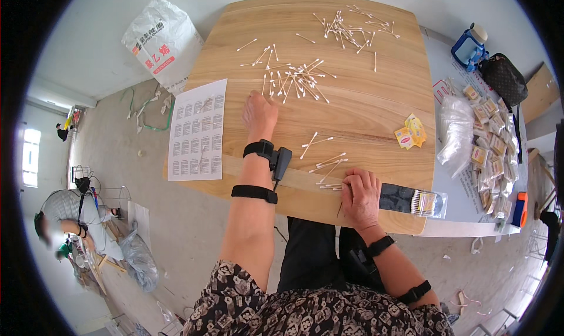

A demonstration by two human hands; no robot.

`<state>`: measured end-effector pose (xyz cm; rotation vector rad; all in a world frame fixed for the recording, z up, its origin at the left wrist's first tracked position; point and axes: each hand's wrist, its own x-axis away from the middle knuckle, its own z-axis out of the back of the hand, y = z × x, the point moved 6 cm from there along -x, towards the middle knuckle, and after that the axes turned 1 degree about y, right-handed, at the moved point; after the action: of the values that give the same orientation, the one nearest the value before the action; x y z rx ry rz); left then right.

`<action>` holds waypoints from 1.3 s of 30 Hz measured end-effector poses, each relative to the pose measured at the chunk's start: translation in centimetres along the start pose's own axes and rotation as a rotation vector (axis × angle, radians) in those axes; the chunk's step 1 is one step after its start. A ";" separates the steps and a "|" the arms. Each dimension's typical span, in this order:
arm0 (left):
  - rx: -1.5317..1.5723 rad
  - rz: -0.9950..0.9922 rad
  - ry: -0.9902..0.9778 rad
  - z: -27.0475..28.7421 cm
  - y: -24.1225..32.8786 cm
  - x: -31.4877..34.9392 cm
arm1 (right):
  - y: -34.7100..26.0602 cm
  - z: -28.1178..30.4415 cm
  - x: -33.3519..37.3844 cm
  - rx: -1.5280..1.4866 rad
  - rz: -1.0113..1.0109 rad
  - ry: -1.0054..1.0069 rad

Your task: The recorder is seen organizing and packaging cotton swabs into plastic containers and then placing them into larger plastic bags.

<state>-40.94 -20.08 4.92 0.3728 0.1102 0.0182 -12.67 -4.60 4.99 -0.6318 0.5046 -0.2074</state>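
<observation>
My left hand (260,114) rests on the wooden table, its fingers bunched at the lower end of a cotton swab (264,83). That swab lies at the edge of a loose pile of cotton swabs (302,79). Near the table's front edge, my right hand (361,198) is curled over a small bundle of cotton swabs (329,186), whose tips stick out to the left. Several loose swabs (328,160) lie just beyond it. To the right of this hand sits a clear pouch (435,204) with swabs and a small card inside, next to a dark strip (396,197).
A printed sheet (197,130) lies on the table's left side. More swabs (343,30) are scattered at the far side; yellow cards (411,131) lie at right. Beside the table are empty clear bags (456,130), packed pouches (490,154), a black bag (503,79) and a blue jug (470,47).
</observation>
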 end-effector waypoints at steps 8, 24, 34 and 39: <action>0.075 0.020 0.005 -0.2 -2.6 -1.7 | 0.0 -0.3 -0.1 -0.020 -0.035 -0.033; 0.015 0.066 -0.014 -0.6 -2.9 -6.8 | -0.3 0.0 -0.1 -0.010 -0.005 -0.020; 0.157 -0.187 -0.226 -0.9 -3.5 0.0 | -0.1 0.0 0.1 0.000 -0.003 0.006; 0.232 -0.444 -0.139 -1.2 3.6 7.4 | 0.3 0.0 0.3 0.019 -0.012 0.008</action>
<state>-33.71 -16.07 4.35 0.5734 0.0554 -0.4613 -12.40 -4.45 4.67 -0.6161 0.5059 -0.2258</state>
